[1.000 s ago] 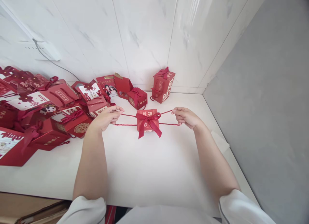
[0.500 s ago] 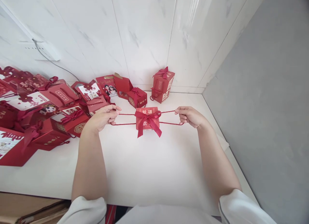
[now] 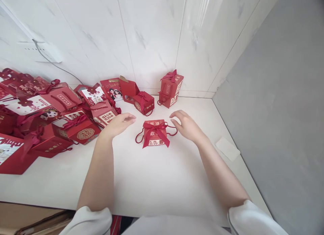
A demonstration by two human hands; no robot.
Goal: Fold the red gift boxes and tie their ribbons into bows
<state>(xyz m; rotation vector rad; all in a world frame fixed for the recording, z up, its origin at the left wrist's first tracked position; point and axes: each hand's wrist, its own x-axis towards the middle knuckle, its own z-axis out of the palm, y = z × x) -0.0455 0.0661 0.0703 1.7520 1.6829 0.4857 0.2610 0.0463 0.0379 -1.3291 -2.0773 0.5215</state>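
Note:
A red gift box (image 3: 155, 138) with a dark red ribbon bow (image 3: 156, 128) on top sits on the white table between my hands. Its twisted red cord handles hang loosely at both sides, the left cord (image 3: 138, 137) and the right cord (image 3: 173, 131). To the left of the box, my left hand (image 3: 123, 123) hovers with thumb and fingers apart, holding nothing. My right hand (image 3: 186, 124) is just beyond the right cord, fingers curved and parted, also holding nothing. Neither hand touches the box.
Several red gift boxes and bags (image 3: 53, 117) are heaped on the left. Two boxes stand stacked (image 3: 170, 88) by the tiled wall, and a smaller ribboned box (image 3: 144, 103) is near them. White paper (image 3: 227, 148) lies at the right edge; brown cardboard (image 3: 32, 216) is at lower left.
Both hands have let go of the cord handles, which were stretched out sideways and now droop. The hands have moved inward toward the box, which now rests slightly nearer me.

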